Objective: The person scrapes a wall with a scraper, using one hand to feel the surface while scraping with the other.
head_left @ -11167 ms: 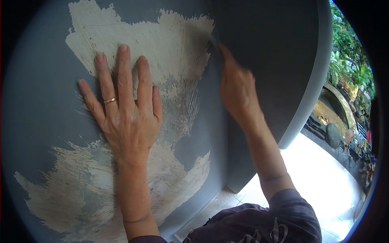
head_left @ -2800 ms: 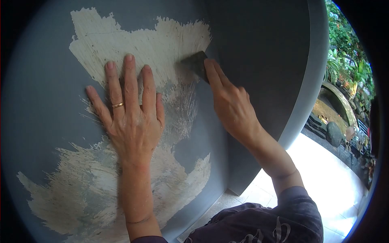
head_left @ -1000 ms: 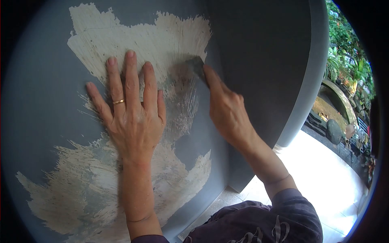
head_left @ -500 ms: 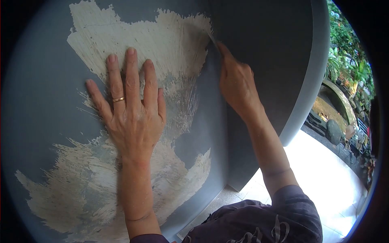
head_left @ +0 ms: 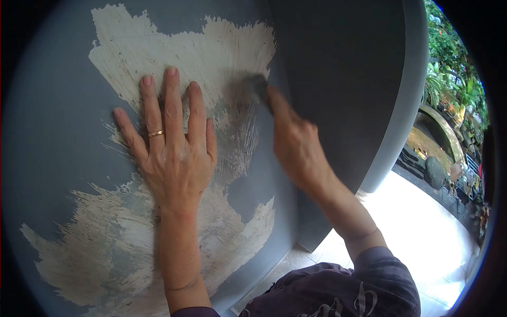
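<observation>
My left hand (head_left: 177, 153) lies flat with fingers spread on a grey wall (head_left: 58, 142), a gold ring on one finger. Its fingertips rest on a rough pale patch (head_left: 153, 50) where the grey paint is gone. My right hand (head_left: 298, 142) is closed around a scraper (head_left: 258, 87), its handle mostly hidden in the fist. The dark blade meets the right side of the pale patch and is smeared by motion. Below my left hand spreads a second streaky pale patch (head_left: 105, 243) with ragged edges.
Close on the right, a dark grey wall section (head_left: 343, 79) meets the scraped wall at an inner corner and ends in a rounded edge (head_left: 391, 132). Beyond lie a brightly lit tiled floor (head_left: 417, 238), green plants (head_left: 449, 47) and a large stone (head_left: 434, 172).
My right hand has moved down and left with the scraper, whose blade has gone from the patch's upper right edge to lower on its right side. My left hand has barely moved.
</observation>
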`<state>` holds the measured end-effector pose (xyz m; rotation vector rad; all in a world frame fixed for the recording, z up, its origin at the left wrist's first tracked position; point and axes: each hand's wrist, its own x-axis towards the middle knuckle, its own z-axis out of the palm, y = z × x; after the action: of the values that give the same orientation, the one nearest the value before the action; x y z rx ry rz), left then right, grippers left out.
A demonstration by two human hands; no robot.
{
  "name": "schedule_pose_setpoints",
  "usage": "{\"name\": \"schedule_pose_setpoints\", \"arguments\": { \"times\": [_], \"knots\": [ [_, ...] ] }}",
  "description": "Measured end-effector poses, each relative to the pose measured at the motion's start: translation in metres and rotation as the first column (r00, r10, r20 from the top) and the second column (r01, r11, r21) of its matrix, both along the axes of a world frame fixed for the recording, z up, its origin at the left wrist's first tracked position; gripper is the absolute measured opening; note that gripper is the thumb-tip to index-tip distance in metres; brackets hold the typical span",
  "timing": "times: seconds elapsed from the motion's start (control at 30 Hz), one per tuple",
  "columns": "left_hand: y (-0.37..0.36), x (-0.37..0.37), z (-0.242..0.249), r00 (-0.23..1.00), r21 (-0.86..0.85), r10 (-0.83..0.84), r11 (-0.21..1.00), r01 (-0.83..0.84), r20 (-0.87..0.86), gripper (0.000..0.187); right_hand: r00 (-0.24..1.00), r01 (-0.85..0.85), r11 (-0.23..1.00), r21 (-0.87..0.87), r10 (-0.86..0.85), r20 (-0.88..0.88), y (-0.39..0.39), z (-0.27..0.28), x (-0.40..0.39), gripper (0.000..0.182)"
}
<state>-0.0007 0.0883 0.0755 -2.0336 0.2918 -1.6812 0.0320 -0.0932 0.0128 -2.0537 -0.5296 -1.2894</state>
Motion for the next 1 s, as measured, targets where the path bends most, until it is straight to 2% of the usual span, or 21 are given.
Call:
{"name": "schedule_pose_setpoints", "arguments": {
  "times": [0.1,0.13,0.23,0.33,0.43,0.47,0.5,0.57,0.67,0.77,0.8,0.9,1.0],
  "knots": [
    [0.000,-0.002,-0.001,1.000,0.002,0.002,1.000,-0.002,-0.016,0.047,1.000,0.003,1.000,-0.001,-0.003,0.013,-0.002,-0.002,0.000,0.051],
    [0.000,-0.003,-0.001,1.000,-0.001,0.000,1.000,0.000,-0.019,0.047,0.988,0.001,0.999,0.032,0.004,-0.155,-0.010,0.009,0.001,0.050],
    [0.001,-0.001,-0.002,1.000,-0.001,-0.020,1.000,0.020,-0.013,0.048,0.970,-0.033,0.997,0.072,0.049,-0.240,-0.015,0.024,0.000,0.050],
    [0.001,0.001,-0.002,1.000,-0.003,-0.029,1.000,0.029,-0.006,0.049,0.999,-0.006,1.000,0.013,0.006,-0.045,-0.004,0.004,-0.003,0.049],
    [0.000,-0.002,-0.001,1.000,-0.004,-0.011,1.000,0.011,-0.026,0.049,0.999,-0.002,1.000,0.013,0.003,-0.036,-0.006,0.004,0.002,0.048],
    [0.000,-0.002,-0.001,1.000,0.000,-0.011,1.000,0.011,-0.023,0.048,0.982,-0.006,0.997,0.073,0.020,-0.190,-0.013,0.014,0.003,0.049],
    [0.001,-0.002,-0.002,1.000,0.004,-0.012,1.000,0.012,-0.021,0.048,0.981,-0.013,0.996,0.084,0.029,-0.191,-0.014,0.018,0.004,0.049],
    [0.000,-0.002,-0.003,1.000,0.004,-0.011,1.000,0.011,-0.016,0.047,0.982,-0.025,0.995,0.102,0.044,-0.186,-0.016,0.024,0.005,0.050],
    [0.000,-0.001,0.000,1.000,0.004,-0.012,1.000,0.012,-0.003,0.047,1.000,-0.011,1.000,0.028,0.012,-0.026,-0.008,0.007,0.004,0.049],
    [0.000,-0.002,-0.002,1.000,0.004,-0.004,1.000,0.004,-0.008,0.046,0.999,0.007,0.999,0.043,-0.005,-0.044,-0.007,0.004,0.005,0.049],
    [0.001,-0.002,-0.002,1.000,0.010,0.000,1.000,0.000,-0.006,0.046,0.980,0.022,0.995,0.093,-0.003,-0.199,-0.014,0.012,0.009,0.050],
    [0.001,-0.001,-0.001,1.000,0.014,0.007,1.000,-0.007,-0.001,0.046,0.985,0.007,0.995,0.104,0.011,-0.174,-0.019,0.022,0.012,0.050],
    [0.000,-0.001,-0.002,1.000,0.010,-0.003,1.000,0.003,-0.006,0.047,0.999,0.027,0.999,0.047,-0.024,-0.048,-0.011,0.006,0.011,0.049]
  ]
}}
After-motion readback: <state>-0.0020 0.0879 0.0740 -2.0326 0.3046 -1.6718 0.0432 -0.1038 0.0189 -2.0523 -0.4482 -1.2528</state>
